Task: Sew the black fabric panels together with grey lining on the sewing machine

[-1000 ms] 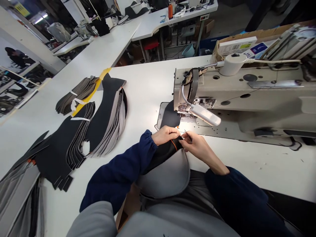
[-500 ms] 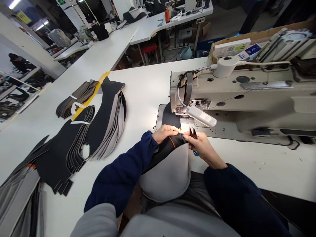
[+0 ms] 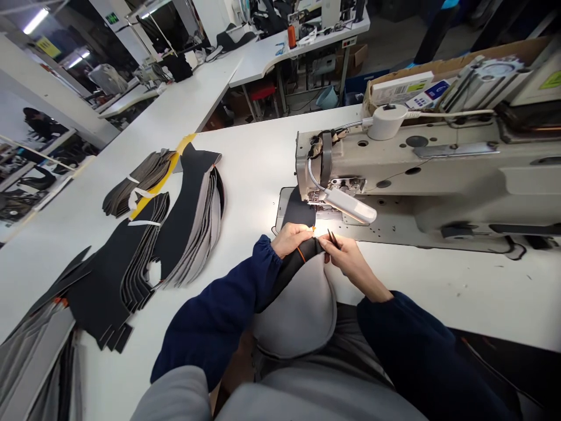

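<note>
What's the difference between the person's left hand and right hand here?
The left hand grips the black, grey-backed piece, while the right hand holds small snips. The left sleeve reaches the wrist; the right sleeve stops up the forearm. Both hands are bare and close together.

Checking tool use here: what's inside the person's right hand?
Dark pointed snip tips stick out of the right hand; the fingers cover the rest of the tool.

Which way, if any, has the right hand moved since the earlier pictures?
Yes, slightly: judged against the sewing machine, the right hand has shifted rightward in the view, toward the machine's work lamp.
</note>
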The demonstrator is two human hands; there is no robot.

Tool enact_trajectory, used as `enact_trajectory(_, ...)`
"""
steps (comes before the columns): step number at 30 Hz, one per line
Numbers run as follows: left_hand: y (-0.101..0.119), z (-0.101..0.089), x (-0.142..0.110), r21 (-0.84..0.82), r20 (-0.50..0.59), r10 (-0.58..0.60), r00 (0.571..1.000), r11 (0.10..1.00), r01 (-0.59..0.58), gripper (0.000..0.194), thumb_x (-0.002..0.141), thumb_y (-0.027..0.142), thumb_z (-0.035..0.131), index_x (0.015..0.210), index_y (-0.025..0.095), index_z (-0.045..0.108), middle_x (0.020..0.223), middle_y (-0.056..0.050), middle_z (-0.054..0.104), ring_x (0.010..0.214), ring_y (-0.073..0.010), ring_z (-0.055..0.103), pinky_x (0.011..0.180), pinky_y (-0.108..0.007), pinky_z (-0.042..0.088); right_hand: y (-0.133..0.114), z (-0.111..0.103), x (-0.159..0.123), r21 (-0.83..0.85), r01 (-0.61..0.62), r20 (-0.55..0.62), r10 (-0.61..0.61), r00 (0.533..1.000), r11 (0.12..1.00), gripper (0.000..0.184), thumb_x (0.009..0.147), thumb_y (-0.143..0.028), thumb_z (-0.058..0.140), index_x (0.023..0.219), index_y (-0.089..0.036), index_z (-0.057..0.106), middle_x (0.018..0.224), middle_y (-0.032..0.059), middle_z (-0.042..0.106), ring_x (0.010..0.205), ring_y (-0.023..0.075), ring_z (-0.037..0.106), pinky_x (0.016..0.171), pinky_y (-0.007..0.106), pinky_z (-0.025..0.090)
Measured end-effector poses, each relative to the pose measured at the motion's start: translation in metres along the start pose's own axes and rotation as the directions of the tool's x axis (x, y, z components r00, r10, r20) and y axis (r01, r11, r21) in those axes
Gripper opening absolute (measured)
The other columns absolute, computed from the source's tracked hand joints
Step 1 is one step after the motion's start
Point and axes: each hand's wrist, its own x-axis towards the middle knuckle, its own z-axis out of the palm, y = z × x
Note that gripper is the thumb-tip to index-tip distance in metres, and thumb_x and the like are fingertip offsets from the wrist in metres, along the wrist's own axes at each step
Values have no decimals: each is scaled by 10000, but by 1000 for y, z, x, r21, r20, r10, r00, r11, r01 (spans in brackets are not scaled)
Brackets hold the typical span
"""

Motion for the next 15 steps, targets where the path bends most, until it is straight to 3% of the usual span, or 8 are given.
enact_trajectory(3, 6, -9, -9, -53, 3, 43, 999, 998, -43, 333, 702, 451, 633, 620, 151, 514, 547, 54, 423, 522, -72, 370, 509, -215, 286, 4, 5, -23, -45, 55, -5, -56, 998, 997, 407, 857, -587, 479, 776, -197, 566, 761, 30, 612, 659, 159, 544, 551, 262, 433)
enact_trajectory(5, 13, -24, -19, -111, -17, 84, 996, 990, -85, 326, 653, 444, 695, 696, 146, 570, 608, 38, 503, 561, -84, 435, 547, -215, 329, 10, 16, -47, -40, 119, 88, -115, 989, 992, 363, 850, -545, 543, 932, -197, 605, 900, 50, 654, 816, 206, 595, 699, 301, 489)
enact_trajectory(8, 29, -58, -31, -131, -203, 160, 966, 973, -188, 326, 609, 415, 752, 730, 159, 589, 659, 29, 549, 590, -98, 477, 575, -219, 361, 26, 45, -82, -26, 133, 219, -124, 968, 991, 434, 804, -484, 647, 1130, -205, 580, 1048, 74, 668, 927, 253, 617, 828, 361, 503)
enact_trajectory(11, 48, -89, -38, -19, -455, 290, 842, 942, -335, 288, 667, 424, 722, 746, 178, 593, 664, 30, 538, 597, -110, 488, 581, -227, 385, 40, 64, -100, -36, 91, 162, -84, 983, 995, 378, 841, -516, 576, 1046, -199, 611, 949, 76, 693, 857, 268, 643, 796, 402, 535)
enact_trajectory(13, 61, -101, -44, 184, -546, 453, 705, 886, -426, 239, 741, 411, 673, 781, 184, 611, 739, 8, 558, 686, -136, 536, 645, -245, 430, 42, 59, -102, -93, 120, 102, -110, 989, 988, 369, 884, -542, 492, 982, -216, 636, 910, 75, 702, 842, 279, 651, 753, 412, 556)
enact_trajectory(15, 67, -107, -54, 440, -541, 621, 568, 784, -438, 205, 821, 371, 605, 895, 183, 639, 950, -41, 579, 814, -155, 568, 752, -265, 460, 37, 44, -96, -287, 206, 30, -207, 978, 936, 327, 886, -555, 502, 986, -281, 650, 935, 66, 702, 860, 277, 648, 682, 385, 568)
